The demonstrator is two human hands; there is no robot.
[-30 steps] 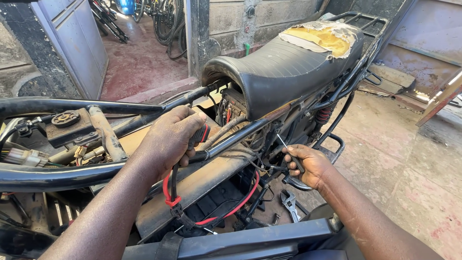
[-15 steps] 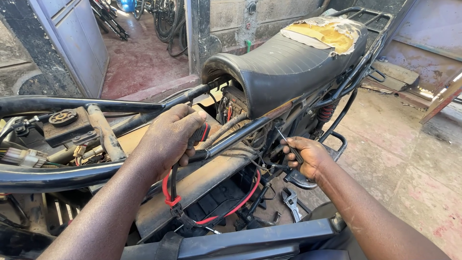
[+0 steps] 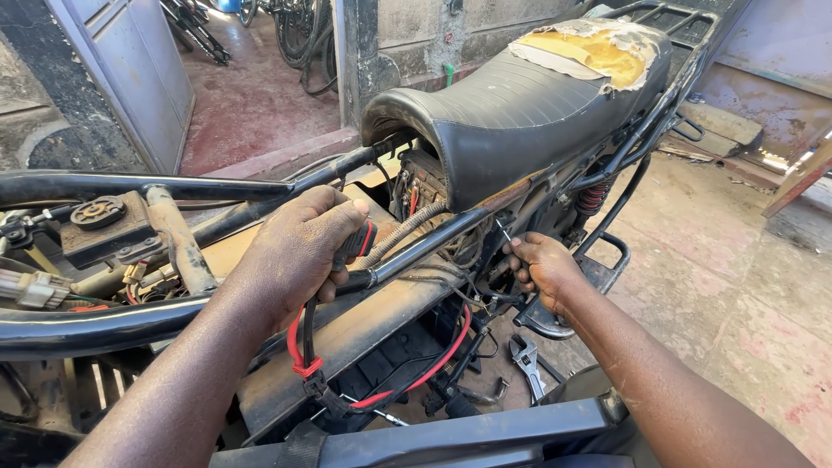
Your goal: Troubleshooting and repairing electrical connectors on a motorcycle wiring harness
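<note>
A stripped motorcycle (image 3: pixel 485 286) with a torn black seat (image 3: pixel 520 113) standing on the dirty floor, the left hand (image 3: pixel 299 251) wrapping its fingers around a red and black tool handle (image 3: pixel 360 241) by the frame tube (image 3: pixel 407 256), the right hand (image 3: pixel 542 269) pinching a thin screwdriver (image 3: pixel 504 232) under the seat, a small wrench (image 3: pixel 527 360) lying below.

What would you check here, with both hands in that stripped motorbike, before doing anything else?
1. Left hand has a firm hold on the red-and-black handle: ok.
2. Right hand holds the thin metal tool under the seat: ok.
3. Tool tip seated on its fastener: cannot tell, hidden.
4. Red cable clear of the frame tube: ok, it hangs loose below.
5. Wrench on the floor within reach: ok.
</note>
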